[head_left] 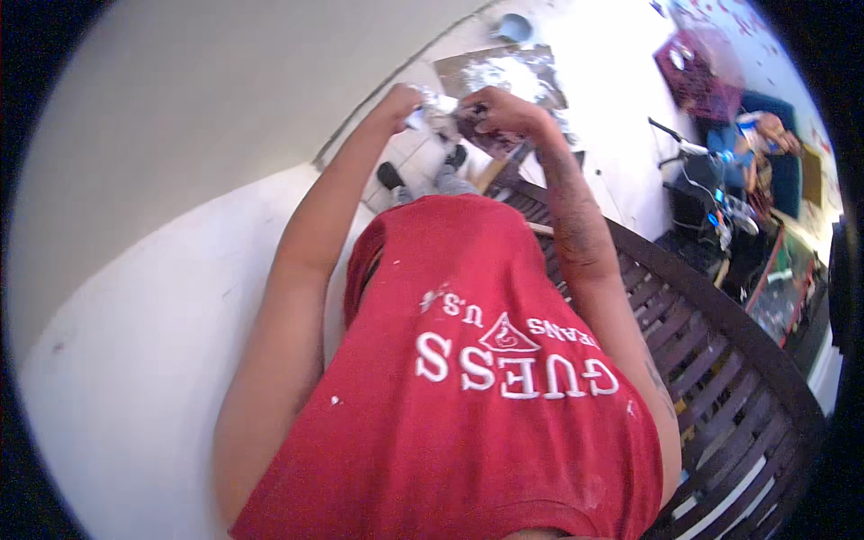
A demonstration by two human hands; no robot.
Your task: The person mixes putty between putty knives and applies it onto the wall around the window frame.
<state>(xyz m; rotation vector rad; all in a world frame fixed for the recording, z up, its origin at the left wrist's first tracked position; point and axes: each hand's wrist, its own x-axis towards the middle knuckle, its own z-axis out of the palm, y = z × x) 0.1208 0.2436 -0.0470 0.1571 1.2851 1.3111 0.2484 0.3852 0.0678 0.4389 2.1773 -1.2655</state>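
Both my arms stretch out in front of me at the top of the view. My left hand (399, 106) is closed on a crumpled whitish, partly shiny sheet (438, 105); foil or plastic, I cannot tell which. On its other side my right hand (506, 112) is bent inward, its fingers pinched at the sheet's right edge. Dark smudges show on the right fingers. Just beyond the hands, a brown board (452, 77) lies on the floor under a heap of bright white, crumpled material (508, 79). Glare washes out the heap's detail.
A pale blue bowl (515, 28) stands past the board. Along my right runs a dark slatted wooden bench (711, 360); a plain wall (180, 135) rises on the left. Farther right are a dark red basket (688, 85), a blue chair (787, 171) with things on it, and cables.
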